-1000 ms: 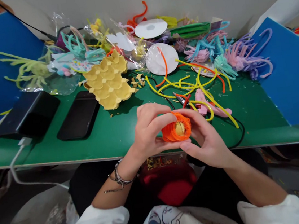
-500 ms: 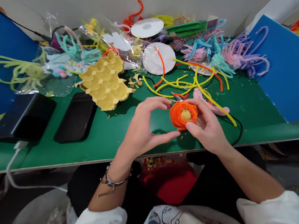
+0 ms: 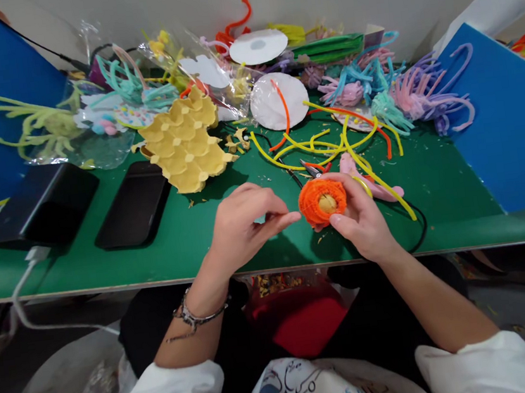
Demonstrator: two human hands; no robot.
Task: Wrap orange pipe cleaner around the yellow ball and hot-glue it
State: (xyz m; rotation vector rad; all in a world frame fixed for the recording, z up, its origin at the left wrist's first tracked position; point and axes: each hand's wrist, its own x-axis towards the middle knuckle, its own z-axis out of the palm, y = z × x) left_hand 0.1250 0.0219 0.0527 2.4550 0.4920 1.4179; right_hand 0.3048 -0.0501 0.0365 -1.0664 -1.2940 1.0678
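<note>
My right fingers (image 3: 344, 225) are gripping the roll (image 3: 312, 193), core (image 3: 327, 203) facing me; just left of it, my left fingers (image 3: 281, 222) are pinching together, on what I cannot tell.

Phone (image 3: 132, 205) — left of left hand (image 3: 245, 224).

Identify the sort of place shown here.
Probably a craft workstation: the right hand holds an orange fuzzy piece, with yellow fuzzy stems and a pink tool, probably a glue gun, on the green table.
</note>
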